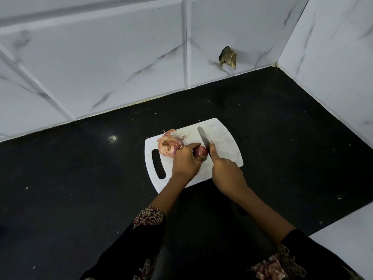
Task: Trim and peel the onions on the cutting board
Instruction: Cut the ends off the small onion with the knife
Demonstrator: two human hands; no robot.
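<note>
A white cutting board with a handle slot lies on the black counter. My left hand grips a small dark red onion on the board. My right hand holds a knife, index finger stretched along the blade's spine, with the blade standing against the right end of that onion. A larger onion with pale papery skin sits on the board just left of my left hand. A loose piece of peel lies behind it.
The black counter stretches around the board, with small crumbs on it. White marble-look tiled walls close it off at the back and right. A broken hole shows in the back wall tile. A white surface sits at the lower right.
</note>
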